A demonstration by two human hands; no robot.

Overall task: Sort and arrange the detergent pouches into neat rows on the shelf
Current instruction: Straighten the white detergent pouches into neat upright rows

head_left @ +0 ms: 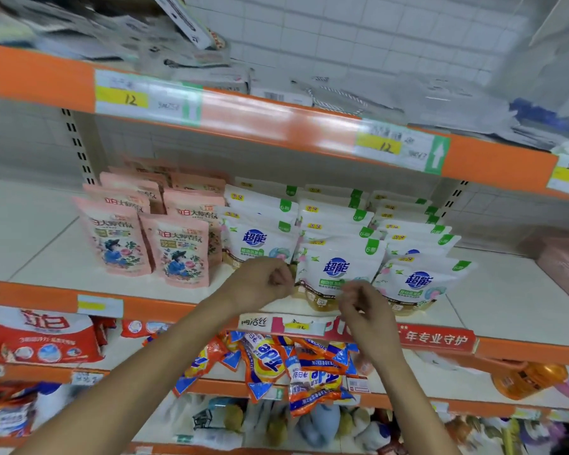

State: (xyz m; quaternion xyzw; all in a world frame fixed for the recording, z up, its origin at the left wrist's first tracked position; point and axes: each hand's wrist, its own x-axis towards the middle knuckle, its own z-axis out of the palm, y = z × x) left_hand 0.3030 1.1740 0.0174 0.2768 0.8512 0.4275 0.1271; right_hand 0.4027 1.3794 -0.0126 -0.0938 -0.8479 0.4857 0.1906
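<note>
This is a shop, a household-goods aisle by the look of it: orange-edged shelves (260, 126) stacked one above another carry yellow price tags (380, 146) on their rails, with many identical pink pouches (181, 254) and white pouches (337, 267) standing face-out and orange-and-blue bags (270, 359) heaped on the tier below.

Both bare forearms reach up and forward from the lower edge, drawing close together. The left grip (263, 285) has its fingers curled toward the thumb. The right grip (362, 305), blurred, sits slightly lower with its fingers also curled. Whether either holds anything is unclear.
</note>
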